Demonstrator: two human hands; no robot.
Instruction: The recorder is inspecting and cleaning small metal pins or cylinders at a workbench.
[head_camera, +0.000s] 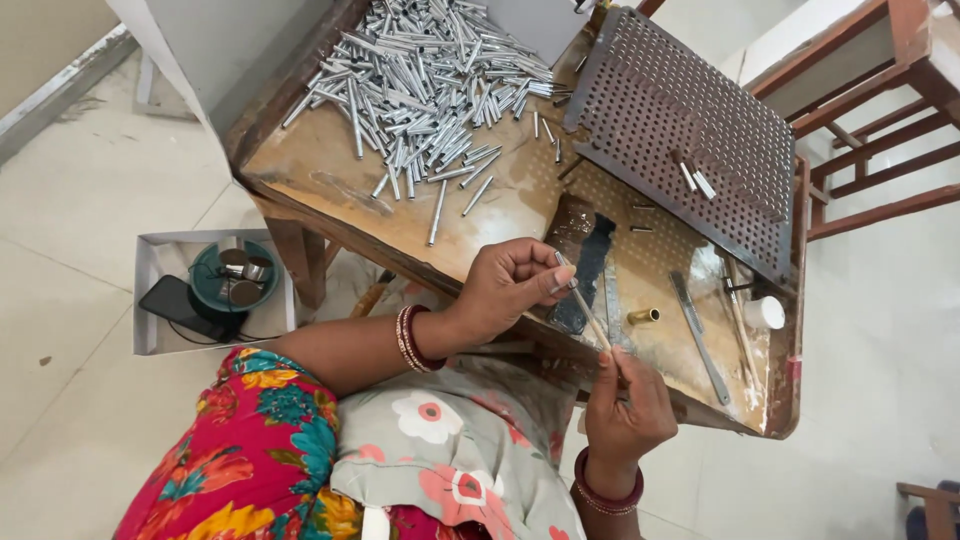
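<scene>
Thin metal rod (590, 312) between left grip (510, 283) and right grip (625, 400).

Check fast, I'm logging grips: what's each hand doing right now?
Left hand: fingers closed, pinching the upper end of a thin rod.
Right hand: fingers closed around the rod's lower end.

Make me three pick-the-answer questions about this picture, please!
1. Where is the pile of silver tubes? A on the wooden table; B on the floor; C in a lap.
2. What colour are the bangles? A blue; B red; C green.
3. What is the thin rod doing? A lying flat; B standing in a cup; C held by both hands.

1 A: the tubes lie heaped on the tabletop.
2 B: red bands ring both wrists.
3 C: the left hand pinches one end, the right hand the other.
</scene>
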